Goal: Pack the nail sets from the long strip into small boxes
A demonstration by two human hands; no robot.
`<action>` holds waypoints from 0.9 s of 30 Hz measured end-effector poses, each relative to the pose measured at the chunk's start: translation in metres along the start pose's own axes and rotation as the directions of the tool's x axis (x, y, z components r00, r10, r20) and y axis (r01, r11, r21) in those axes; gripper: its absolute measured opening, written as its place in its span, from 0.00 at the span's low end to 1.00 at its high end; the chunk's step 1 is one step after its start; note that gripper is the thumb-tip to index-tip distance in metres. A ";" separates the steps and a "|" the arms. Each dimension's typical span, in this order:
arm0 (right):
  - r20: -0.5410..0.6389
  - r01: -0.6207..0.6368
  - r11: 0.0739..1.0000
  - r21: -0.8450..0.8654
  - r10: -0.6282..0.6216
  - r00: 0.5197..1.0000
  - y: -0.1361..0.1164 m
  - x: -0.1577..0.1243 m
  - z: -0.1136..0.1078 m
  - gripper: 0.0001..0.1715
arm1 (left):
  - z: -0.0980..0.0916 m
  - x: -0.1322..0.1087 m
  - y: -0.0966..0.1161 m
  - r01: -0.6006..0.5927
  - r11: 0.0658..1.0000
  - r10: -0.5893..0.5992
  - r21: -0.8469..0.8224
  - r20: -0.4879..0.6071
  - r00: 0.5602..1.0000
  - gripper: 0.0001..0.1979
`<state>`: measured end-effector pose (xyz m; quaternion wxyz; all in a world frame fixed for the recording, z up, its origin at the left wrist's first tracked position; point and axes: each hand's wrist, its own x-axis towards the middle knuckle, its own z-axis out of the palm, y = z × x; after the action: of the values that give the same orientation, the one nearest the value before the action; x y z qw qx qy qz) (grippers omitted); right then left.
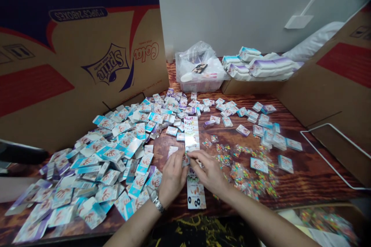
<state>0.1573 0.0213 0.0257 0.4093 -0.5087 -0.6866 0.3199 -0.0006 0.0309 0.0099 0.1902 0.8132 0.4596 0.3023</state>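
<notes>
A long printed paper strip (pixel 191 133) lies lengthwise in front of me, its middle under my hands. My left hand (pixel 173 171) has its fingers wrapped round a small box (pixel 186 159), with a watch on that wrist. At the same box, my right hand (pixel 207 170) has thumb and forefinger pinched together at the top end; what sits between those fingertips is too small to tell. Small packets of colourful pieces (pixel 240 171) are spread to the right of my right hand. A big heap of open little boxes (pixel 113 154) covers the left side.
Small boxes (pixel 268 137) are scattered at the right. Behind stand a plastic-lined tub (pixel 199 83) and a carton of wrapped packs (pixel 246 87). Large cartons rise at left (pixel 87 58) and right (pixel 333 85). Another person's forearm (pixel 17 189) enters at the left edge.
</notes>
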 end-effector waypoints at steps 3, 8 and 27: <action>-0.052 -0.009 0.998 -0.059 0.006 0.999 -0.002 -0.003 -0.002 0.13 | -0.002 0.003 0.002 0.022 1.000 -0.022 -0.019 -0.018 1.000 0.24; 0.142 -0.048 0.999 -0.023 0.050 0.989 0.002 0.002 -0.017 0.14 | -0.007 0.006 0.001 -0.021 0.999 0.021 -0.035 0.000 1.000 0.27; -0.025 -0.250 0.880 0.403 0.284 0.959 -0.010 0.005 0.002 0.10 | 0.000 -0.004 0.004 -0.126 0.983 0.135 0.136 -0.058 0.989 0.25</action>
<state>0.1506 0.0231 0.0346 0.4841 -0.5179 -0.5132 0.4838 -0.0001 0.0256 0.0112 0.1005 0.8418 0.4302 0.3101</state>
